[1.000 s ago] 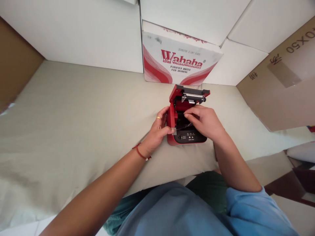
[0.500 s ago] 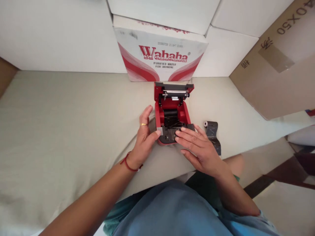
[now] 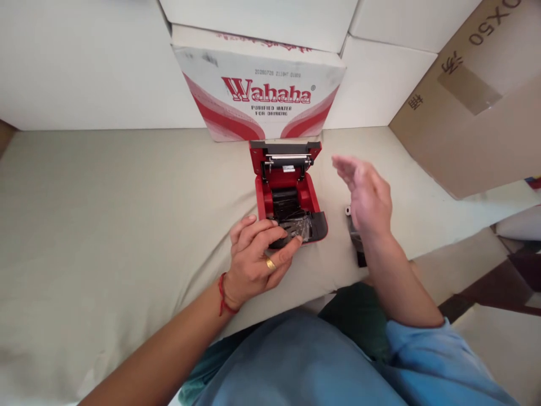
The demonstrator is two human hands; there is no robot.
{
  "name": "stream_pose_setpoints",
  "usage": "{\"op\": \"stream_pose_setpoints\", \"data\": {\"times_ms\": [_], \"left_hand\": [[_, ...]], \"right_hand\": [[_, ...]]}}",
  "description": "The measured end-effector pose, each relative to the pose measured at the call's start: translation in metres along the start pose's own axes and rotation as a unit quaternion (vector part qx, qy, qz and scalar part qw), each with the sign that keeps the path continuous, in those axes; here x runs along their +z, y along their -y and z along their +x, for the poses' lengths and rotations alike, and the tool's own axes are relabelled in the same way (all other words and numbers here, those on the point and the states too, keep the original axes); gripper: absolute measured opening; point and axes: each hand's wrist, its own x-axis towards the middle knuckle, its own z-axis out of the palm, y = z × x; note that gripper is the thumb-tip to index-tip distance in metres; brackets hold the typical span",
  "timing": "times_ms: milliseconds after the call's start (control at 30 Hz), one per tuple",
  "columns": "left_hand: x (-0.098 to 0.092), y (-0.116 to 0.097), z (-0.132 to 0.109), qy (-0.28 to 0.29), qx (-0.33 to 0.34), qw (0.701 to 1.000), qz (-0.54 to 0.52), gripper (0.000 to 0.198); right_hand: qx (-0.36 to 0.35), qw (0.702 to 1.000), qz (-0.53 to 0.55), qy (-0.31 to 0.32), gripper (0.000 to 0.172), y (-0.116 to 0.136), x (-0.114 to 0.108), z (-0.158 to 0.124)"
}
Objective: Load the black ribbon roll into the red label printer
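A small red printer (image 3: 289, 194) with its lid tipped open stands on the beige cloth-covered surface (image 3: 105, 214). My left hand (image 3: 256, 259) curls over the printer's front edge, fingertips pinching a crinkled clear film (image 3: 301, 228) there. My right hand (image 3: 366, 194) is raised to the right of the printer, fingers stretched out and holding nothing. Below that hand a dark roll with a white core (image 3: 354, 234) lies on the cloth, partly hidden by my wrist.
A red-and-white Wahaha carton (image 3: 262, 96) stands right behind the printer, with white boxes (image 3: 84, 62) to either side. A brown cardboard box (image 3: 469, 107) leans in at the right. Past the cloth's right edge the floor (image 3: 499, 338) drops away.
My right hand lifted off the printer's front and rose to the right. My left hand shifted from the printer's left side onto its front edge and took hold of the film.
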Motion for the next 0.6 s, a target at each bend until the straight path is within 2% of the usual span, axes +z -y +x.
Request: {"op": "stream_pose_setpoints", "data": {"times_ms": [100, 200, 300, 467, 600], "left_hand": [[0.001, 0.005, -0.002, 0.005, 0.002, 1.0, -0.014, 0.046], [0.002, 0.008, -0.006, 0.004, 0.011, 1.0, -0.02, 0.051], [0.003, 0.008, -0.012, 0.002, -0.001, 1.0, -0.023, 0.054], [0.001, 0.008, -0.02, 0.027, -0.045, 0.998, -0.043, 0.061], [-0.001, 0.007, -0.017, 0.006, -0.025, 0.999, -0.025, 0.064]], "right_hand": [[0.045, 0.998, -0.043, 0.025, 0.073, -0.019, 0.016, 0.051], [0.05, 0.992, -0.071, 0.091, 0.081, -0.021, 0.032, 0.071], [0.03, 0.993, -0.059, 0.103, 0.078, -0.009, 0.038, 0.057], [-0.005, 0.994, -0.065, 0.087, 0.071, 0.01, 0.026, 0.012], [-0.056, 0.988, -0.084, 0.115, 0.059, 0.009, 0.017, -0.014]]}}
